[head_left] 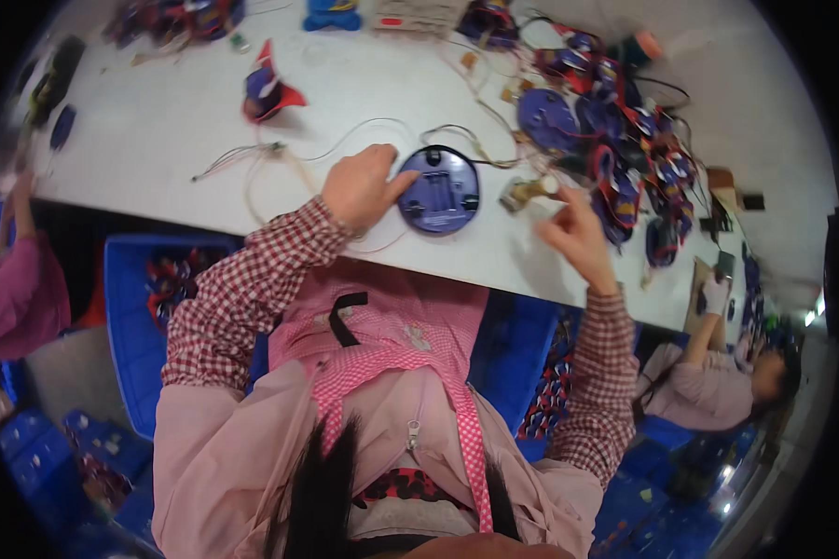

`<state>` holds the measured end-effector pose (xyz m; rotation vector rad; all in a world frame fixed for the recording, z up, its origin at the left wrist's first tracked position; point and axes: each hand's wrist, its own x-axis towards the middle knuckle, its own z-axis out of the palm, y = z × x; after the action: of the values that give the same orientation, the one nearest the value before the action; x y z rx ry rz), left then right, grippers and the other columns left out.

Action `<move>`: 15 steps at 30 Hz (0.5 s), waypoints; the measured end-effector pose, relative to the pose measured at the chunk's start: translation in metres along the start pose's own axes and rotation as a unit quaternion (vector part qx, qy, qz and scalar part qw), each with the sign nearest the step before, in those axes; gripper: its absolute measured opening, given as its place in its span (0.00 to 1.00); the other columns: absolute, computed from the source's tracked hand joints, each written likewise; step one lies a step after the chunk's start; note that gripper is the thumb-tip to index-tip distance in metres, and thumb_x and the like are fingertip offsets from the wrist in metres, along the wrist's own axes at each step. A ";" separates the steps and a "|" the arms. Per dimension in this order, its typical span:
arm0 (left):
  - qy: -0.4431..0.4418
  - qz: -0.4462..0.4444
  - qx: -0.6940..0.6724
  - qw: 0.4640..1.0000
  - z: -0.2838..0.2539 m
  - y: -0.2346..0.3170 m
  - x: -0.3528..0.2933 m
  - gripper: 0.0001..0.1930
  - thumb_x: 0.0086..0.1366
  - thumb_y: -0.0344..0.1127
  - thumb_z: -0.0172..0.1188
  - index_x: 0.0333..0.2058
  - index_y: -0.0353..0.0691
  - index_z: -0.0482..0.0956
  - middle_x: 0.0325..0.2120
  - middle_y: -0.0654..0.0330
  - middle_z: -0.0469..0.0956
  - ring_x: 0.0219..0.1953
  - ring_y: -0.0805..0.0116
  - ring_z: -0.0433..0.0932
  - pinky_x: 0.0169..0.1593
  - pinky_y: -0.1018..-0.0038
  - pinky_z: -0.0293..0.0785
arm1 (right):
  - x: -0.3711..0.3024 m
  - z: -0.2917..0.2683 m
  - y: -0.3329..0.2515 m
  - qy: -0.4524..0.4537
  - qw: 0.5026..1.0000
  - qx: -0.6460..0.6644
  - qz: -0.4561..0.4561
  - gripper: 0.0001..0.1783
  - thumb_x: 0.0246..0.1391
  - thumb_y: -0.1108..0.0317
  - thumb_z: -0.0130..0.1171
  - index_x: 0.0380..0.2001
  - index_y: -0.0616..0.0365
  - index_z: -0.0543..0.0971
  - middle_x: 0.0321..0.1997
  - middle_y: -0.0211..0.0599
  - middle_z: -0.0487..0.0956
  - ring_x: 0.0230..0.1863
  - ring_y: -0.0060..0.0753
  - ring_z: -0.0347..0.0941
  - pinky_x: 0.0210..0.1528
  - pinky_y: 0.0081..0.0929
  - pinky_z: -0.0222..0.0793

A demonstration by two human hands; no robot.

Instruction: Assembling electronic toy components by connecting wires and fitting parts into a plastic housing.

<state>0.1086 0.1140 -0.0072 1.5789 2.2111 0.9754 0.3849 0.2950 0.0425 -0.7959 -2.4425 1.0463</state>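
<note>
My left hand point(362, 191) lies on the white table, its thumb over the left rim of a round purple plastic base point(436, 219). The base lies flat with a recessed compartment, like a battery bay, facing up and black parts round its edge. Just to its right my right hand point(576, 228) is raised, slightly blurred. At its fingertips is a small tan piece with a silvery end point(527, 193); its kind is not clear. Thin wires point(466, 135) run from the base's far side across the table.
Many purple and red plastic toy parts point(615, 140) with wires pile up on the right. A red-and-purple toy piece point(268, 93) stands at the far left. Blue bins point(126, 317) flank my lap below the table point(345, 93). Co-workers sit at the left point(19, 289) and right point(708, 387).
</note>
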 end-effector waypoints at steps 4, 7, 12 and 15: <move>-0.034 -0.037 0.011 0.999 0.002 0.011 0.008 0.14 0.61 0.42 0.54 0.31 0.35 0.73 0.23 0.46 0.77 0.29 0.45 0.76 0.34 0.55 0.71 | 0.015 0.029 -0.011 0.044 0.998 -0.042 -0.034 0.20 0.49 0.65 0.64 0.44 0.60 0.73 0.26 0.27 0.73 0.22 0.14 0.65 0.22 0.17 0.60; -0.035 -0.023 0.000 0.999 0.005 0.010 0.014 0.12 0.61 0.40 0.52 0.30 0.35 0.72 0.22 0.45 0.76 0.29 0.44 0.76 0.34 0.54 0.70 | 0.029 0.035 -0.023 -0.007 0.977 0.122 0.173 0.18 0.52 0.65 0.61 0.43 0.62 0.73 0.26 0.30 0.75 0.22 0.15 0.66 0.22 0.17 0.62; -0.012 0.000 0.008 1.000 0.009 0.001 0.015 0.09 0.58 0.36 0.50 0.29 0.35 0.72 0.21 0.44 0.76 0.27 0.43 0.76 0.33 0.51 0.70 | 0.020 0.038 -0.065 0.055 0.944 0.310 0.101 0.11 0.57 0.69 0.56 0.41 0.65 0.72 0.29 0.34 0.77 0.24 0.18 0.70 0.23 0.18 0.69; -0.004 0.019 0.012 1.000 0.006 0.005 0.013 0.08 0.59 0.36 0.51 0.31 0.36 0.73 0.22 0.47 0.76 0.27 0.46 0.76 0.32 0.57 0.70 | 0.017 0.068 -0.082 0.059 0.954 0.291 0.042 0.10 0.57 0.73 0.55 0.41 0.65 0.72 0.32 0.35 0.77 0.26 0.20 0.72 0.26 0.18 0.72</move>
<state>0.1103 0.1290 -0.0064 1.6381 2.2033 0.9560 0.3070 0.2232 0.0610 -0.7322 -1.8533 1.5894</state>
